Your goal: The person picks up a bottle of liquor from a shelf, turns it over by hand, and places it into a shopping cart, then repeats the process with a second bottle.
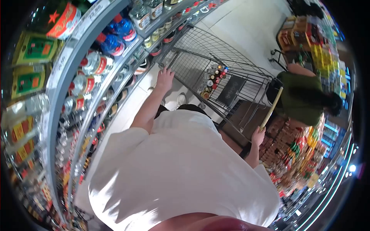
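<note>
A metal wire shopping cart (200,40) stands in front of me, turned sideways along the shelf. My right hand (258,136) is wrapped round the end of its pale yellow push handle (272,107). At the cart's far corner, by the shelf, my left hand (165,79) has its fingers curled at the rim; the fingertips are partly hidden. Several small bottles (213,79) with red, blue and dark caps are grouped inside the basket, beside a dark sign panel (231,90).
Curved shelves (54,96) full of bottles run along my left. Past the cart, a person in a green top (304,98) stands close to the handle. Stacked packaged goods (296,142) fill the right side. Pale floor tiles (239,19) lie beyond the cart.
</note>
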Demonstrator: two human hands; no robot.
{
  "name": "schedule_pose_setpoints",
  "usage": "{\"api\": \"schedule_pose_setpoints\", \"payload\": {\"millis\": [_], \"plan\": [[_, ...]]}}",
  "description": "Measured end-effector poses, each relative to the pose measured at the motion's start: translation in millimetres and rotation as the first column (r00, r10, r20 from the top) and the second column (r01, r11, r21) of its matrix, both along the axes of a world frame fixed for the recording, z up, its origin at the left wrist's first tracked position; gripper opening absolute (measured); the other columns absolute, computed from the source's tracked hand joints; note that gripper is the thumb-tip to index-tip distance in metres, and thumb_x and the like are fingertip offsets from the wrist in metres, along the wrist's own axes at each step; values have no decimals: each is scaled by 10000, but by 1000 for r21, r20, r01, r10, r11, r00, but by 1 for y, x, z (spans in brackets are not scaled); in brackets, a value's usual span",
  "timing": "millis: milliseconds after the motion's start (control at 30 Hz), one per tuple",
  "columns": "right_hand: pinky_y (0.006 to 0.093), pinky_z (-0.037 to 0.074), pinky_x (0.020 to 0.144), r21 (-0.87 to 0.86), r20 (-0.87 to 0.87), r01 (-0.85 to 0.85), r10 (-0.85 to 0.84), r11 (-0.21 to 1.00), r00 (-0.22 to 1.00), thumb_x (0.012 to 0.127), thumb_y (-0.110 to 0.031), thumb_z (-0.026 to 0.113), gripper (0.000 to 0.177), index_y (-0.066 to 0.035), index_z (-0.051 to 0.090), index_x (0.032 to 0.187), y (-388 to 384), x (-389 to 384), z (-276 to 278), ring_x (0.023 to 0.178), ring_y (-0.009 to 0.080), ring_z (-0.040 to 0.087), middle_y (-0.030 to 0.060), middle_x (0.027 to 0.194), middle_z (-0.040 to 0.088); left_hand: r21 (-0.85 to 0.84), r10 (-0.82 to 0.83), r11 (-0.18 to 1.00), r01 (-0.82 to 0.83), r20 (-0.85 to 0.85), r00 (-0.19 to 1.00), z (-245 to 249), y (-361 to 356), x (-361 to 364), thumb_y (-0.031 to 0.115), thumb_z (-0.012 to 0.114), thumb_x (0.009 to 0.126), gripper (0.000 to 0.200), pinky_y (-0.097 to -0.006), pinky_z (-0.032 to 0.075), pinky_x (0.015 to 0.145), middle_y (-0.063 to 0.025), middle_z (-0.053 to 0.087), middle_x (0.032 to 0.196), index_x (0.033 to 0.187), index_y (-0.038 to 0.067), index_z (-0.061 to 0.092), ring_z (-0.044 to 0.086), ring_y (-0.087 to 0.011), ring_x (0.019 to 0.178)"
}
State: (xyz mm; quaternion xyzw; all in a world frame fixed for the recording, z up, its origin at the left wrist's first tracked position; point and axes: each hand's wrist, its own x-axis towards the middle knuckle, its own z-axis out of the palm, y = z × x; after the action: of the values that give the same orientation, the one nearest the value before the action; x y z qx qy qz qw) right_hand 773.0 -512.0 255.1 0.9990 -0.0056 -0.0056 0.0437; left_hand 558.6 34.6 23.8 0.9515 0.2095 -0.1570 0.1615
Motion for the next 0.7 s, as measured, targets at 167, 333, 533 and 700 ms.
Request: {"api": "schedule_pose_setpoints", "payload": {"millis": [167, 333, 533, 700], "plan": [[579, 514, 842, 76, -95, 23, -15, 997, 995, 1033, -430, 455, 592, -60, 336, 1479, -8, 6, -9, 1043, 501, 628, 327, 1170, 641, 36, 113, 993, -116, 77, 991, -1, -17, -4, 153, 626, 872, 486, -528, 392, 1112, -127, 413, 1528, 1346, 90, 541, 288, -325, 1484], [573, 525, 812, 270, -105, 1, 28, 963, 994, 1027, -363, 510, 560, -35, 333, 1445, -31, 16, -22, 1035, 511, 625, 337, 1170, 633, 64, 161, 985, -162, 15, 987, 7, -34, -10, 178, 719, 822, 589, -525, 418, 1093, -132, 395, 1540, 1366, 76, 517, 303, -326, 1478], [563, 534, 828, 302, -122, -54, 95, 952, 988, 998, -264, 557, 555, -18, 323, 1437, -35, 27, -17, 1057, 511, 619, 340, 1202, 617, 88, 212, 974, -209, -25, 977, 11, -60, -22, 345, 786, 800, 752, -477, 440, 1085, -129, 351, 1562, 1417, 59, 463, 280, -324, 1485], [569, 534, 840, 280, -110, -140, 177, 950, 978, 983, -225, 558, 564, -4, 304, 1436, -34, 38, -10, 1057, 517, 615, 354, 1215, 602, 79, 248, 967, -242, -75, 966, 16, -80, -34, 373, 780, 811, 781, -471, 435, 1098, -129, 315, 1581, 1439, 59, 436, 238, -327, 1504]]}}
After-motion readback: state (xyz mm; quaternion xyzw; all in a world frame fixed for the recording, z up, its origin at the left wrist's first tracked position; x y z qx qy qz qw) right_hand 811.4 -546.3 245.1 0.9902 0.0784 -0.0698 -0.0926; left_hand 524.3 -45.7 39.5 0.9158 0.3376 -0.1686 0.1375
